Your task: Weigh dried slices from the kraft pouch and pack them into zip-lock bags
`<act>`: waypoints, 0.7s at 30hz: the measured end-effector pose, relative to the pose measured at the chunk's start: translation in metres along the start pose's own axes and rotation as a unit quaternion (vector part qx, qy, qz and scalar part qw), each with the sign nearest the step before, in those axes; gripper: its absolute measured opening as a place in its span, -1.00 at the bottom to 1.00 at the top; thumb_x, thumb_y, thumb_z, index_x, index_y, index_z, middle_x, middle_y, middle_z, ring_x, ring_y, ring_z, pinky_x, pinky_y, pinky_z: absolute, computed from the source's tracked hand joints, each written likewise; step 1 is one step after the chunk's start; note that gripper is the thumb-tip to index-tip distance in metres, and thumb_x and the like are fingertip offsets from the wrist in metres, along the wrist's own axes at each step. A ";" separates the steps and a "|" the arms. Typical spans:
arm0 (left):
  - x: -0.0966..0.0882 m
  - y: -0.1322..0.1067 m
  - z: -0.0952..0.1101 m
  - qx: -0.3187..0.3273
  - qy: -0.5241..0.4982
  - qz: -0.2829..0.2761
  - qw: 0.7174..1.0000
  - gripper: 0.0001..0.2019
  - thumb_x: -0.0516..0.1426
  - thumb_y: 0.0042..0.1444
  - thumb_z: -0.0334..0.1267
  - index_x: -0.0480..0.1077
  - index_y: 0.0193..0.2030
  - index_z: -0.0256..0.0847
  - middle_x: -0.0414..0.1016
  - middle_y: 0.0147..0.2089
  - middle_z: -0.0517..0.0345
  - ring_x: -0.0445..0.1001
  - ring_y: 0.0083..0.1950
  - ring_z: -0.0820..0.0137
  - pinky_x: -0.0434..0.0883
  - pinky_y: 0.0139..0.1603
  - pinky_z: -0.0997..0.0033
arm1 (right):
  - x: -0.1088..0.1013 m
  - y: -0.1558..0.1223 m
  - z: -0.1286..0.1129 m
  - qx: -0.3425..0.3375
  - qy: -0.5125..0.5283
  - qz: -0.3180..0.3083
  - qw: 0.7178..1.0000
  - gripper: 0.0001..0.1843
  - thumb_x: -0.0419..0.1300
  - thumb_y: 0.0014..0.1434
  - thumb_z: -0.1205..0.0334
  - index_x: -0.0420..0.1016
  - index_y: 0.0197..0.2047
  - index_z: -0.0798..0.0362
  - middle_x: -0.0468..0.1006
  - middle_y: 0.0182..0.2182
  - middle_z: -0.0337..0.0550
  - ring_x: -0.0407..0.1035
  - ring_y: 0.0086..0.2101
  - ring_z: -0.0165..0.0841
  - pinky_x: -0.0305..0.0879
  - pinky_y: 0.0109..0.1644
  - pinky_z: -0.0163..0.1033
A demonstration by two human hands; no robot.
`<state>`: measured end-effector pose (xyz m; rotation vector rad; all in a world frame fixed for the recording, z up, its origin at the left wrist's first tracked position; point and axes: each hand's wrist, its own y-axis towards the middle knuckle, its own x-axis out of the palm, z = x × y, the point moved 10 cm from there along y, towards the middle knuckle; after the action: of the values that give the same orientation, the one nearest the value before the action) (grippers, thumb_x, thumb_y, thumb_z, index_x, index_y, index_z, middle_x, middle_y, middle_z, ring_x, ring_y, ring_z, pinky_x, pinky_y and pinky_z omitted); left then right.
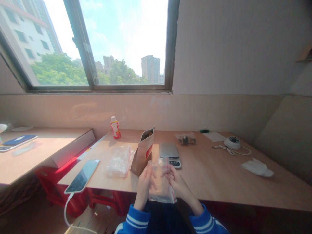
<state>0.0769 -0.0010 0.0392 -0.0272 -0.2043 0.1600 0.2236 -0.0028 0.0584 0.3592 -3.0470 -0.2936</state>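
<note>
Left hand (144, 188) and right hand (178, 188) raised just above the table and held close together but not touching, a narrow gap between them; fingers of both closed on the upper part of a clear zip-top bag (161, 188) with a red-marked edge. The bag hangs between the hands at lower center of the frame, over the near table edge. Blue sleeves with white stripes (135, 219) at bottom center. Directly beyond the left hand, a kraft paper bag (142, 153) with a red label stands tilted, open at the top. Beyond the right hand, a digital kitchen scale (170, 154), partly behind the clear bag. Left of the paper bag, a stack of clear plastic bags (119, 161) lies flat on the plywood table (243, 182). Further left, a smartphone (82, 175) with a white charging cable (67, 211) trailing off the edge. Against the wall, a small drink bottle (115, 127) with a red-and-white label. Upper right of the scale, a small bag of dark items (185, 139). To the right, a white dome camera (232, 142) with its cord, and a crumpled white cloth (257, 168).
</note>
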 end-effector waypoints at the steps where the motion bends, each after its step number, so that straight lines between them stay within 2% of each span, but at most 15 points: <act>1: -0.005 0.001 0.007 0.012 0.012 0.011 1.000 -0.48 0.17 -0.11 0.21 0.35 -0.23 -0.24 0.39 -0.48 0.24 0.30 -0.64 0.53 0.19 -0.70 0.54 | 0.001 0.000 0.002 -0.003 -0.002 0.000 1.000 -0.65 0.17 0.14 -0.01 0.35 -0.08 0.01 0.53 -0.30 -0.12 0.46 -0.21 -0.24 0.38 -0.11 -0.15; 3: -0.015 0.001 0.022 0.035 0.011 0.036 0.999 -0.45 0.18 -0.11 0.17 0.26 -0.11 -0.20 0.42 -0.40 0.24 0.32 -0.62 0.54 0.19 -0.69 0.56 | 0.001 0.000 0.003 -0.011 -0.009 0.005 1.000 -0.64 0.15 0.16 -0.03 0.35 -0.07 0.02 0.53 -0.32 -0.12 0.45 -0.19 -0.23 0.32 -0.01 -0.10; 5: -0.024 -0.002 0.028 0.030 0.003 0.051 0.998 -0.41 0.20 -0.10 0.14 0.18 -0.03 -0.18 0.45 -0.32 0.19 0.39 -0.56 0.51 0.28 -0.61 0.54 | -0.005 0.001 0.000 -0.024 -0.017 0.031 0.999 -0.62 0.14 0.17 -0.07 0.36 -0.08 0.02 0.54 -0.34 -0.12 0.45 -0.18 -0.22 0.29 0.03 -0.08; 6: -0.024 -0.005 0.027 0.014 0.006 0.037 0.999 -0.40 0.21 -0.11 0.13 0.17 -0.02 -0.18 0.46 -0.29 0.16 0.43 -0.52 0.49 0.33 -0.56 0.51 | -0.009 0.001 -0.003 -0.031 -0.018 0.046 0.998 -0.61 0.14 0.16 -0.09 0.35 -0.09 0.01 0.54 -0.34 -0.12 0.45 -0.17 -0.22 0.28 0.04 -0.08; 8: -0.014 -0.012 0.018 -0.026 0.023 -0.033 0.999 -0.38 0.25 -0.14 0.10 0.17 -0.02 -0.19 0.47 -0.23 0.10 0.48 -0.46 0.45 0.38 -0.51 0.49 | -0.012 0.002 -0.008 -0.031 -0.015 0.054 0.998 -0.60 0.14 0.15 -0.12 0.34 -0.10 0.00 0.55 -0.29 -0.11 0.45 -0.17 -0.23 0.34 -0.02 -0.11; 10: -0.004 -0.023 0.007 -0.043 0.034 -0.108 0.993 -0.34 0.27 -0.13 0.06 0.14 0.05 -0.17 0.49 -0.22 0.10 0.46 -0.50 0.47 0.32 -0.58 0.53 | -0.006 0.006 -0.007 -0.007 -0.027 0.015 0.999 -0.56 0.09 0.18 -0.15 0.31 -0.02 -0.02 0.54 -0.21 -0.09 0.46 -0.22 -0.25 0.42 -0.22 -0.18; 12: -0.007 -0.028 -0.003 -0.044 0.023 -0.119 0.992 -0.31 0.24 -0.09 0.09 0.09 0.11 -0.15 0.47 -0.36 0.20 0.29 -0.66 0.59 0.13 -0.70 0.60 | -0.005 0.013 -0.007 0.002 -0.073 -0.019 0.997 -0.55 0.00 0.24 -0.14 0.28 0.05 -0.04 0.53 -0.15 -0.08 0.47 -0.24 -0.26 0.42 -0.33 -0.22; 13: -0.015 -0.028 -0.007 -0.044 0.011 -0.104 0.994 -0.29 0.23 -0.10 0.12 0.09 0.12 -0.15 0.44 -0.44 0.26 0.18 -0.72 0.64 0.05 -0.73 0.62 | -0.011 0.020 -0.009 -0.012 -0.111 -0.014 0.994 -0.56 -0.05 0.26 -0.13 0.29 0.06 -0.05 0.52 -0.13 -0.07 0.46 -0.21 -0.26 0.43 -0.28 -0.20; 14: -0.027 -0.028 -0.010 -0.042 -0.006 -0.082 0.996 -0.26 0.25 -0.14 0.14 0.11 0.11 -0.15 0.41 -0.49 0.31 0.11 -0.74 0.66 0.01 -0.74 0.62 | -0.023 0.029 -0.013 -0.035 -0.156 0.009 0.987 -0.57 -0.07 0.28 -0.10 0.32 0.05 -0.04 0.52 -0.10 -0.07 0.45 -0.16 -0.25 0.42 -0.18 -0.16; 16: -0.059 -0.026 -0.009 -0.040 -0.021 -0.024 0.999 -0.24 0.28 -0.23 0.14 0.17 0.08 -0.15 0.39 -0.53 0.32 0.11 -0.73 0.65 0.04 -0.72 0.61 | -0.060 0.050 -0.022 -0.092 -0.252 0.092 0.959 -0.62 -0.05 0.28 -0.03 0.38 -0.02 0.00 0.49 -0.06 -0.03 0.37 -0.01 -0.22 0.29 0.09 -0.06; 19: -0.125 -0.031 0.004 -0.045 0.013 0.091 0.995 -0.28 0.32 -0.38 0.07 0.30 -0.02 -0.16 0.44 -0.48 0.22 0.31 -0.61 0.50 0.18 -0.68 0.56 | -0.120 0.086 -0.017 -0.122 -0.374 0.184 0.901 -0.62 -0.10 0.26 0.10 0.42 -0.04 0.07 0.47 -0.05 0.05 0.32 0.03 -0.17 0.19 0.17 0.02; 21: -0.170 -0.040 0.020 -0.044 0.056 0.175 0.982 -0.34 0.30 -0.40 -0.02 0.34 -0.05 -0.14 0.51 -0.35 0.15 0.43 -0.48 0.39 0.30 -0.61 0.50 | -0.159 0.109 0.002 -0.082 -0.430 0.224 0.870 -0.60 -0.13 0.23 0.21 0.45 -0.06 0.13 0.42 0.02 0.15 0.24 0.12 -0.14 0.13 0.21 0.03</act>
<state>-0.0850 -0.0676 0.0265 -0.1606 -0.0919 0.4983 0.3533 0.1386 0.0719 -0.6863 -3.7358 -0.8697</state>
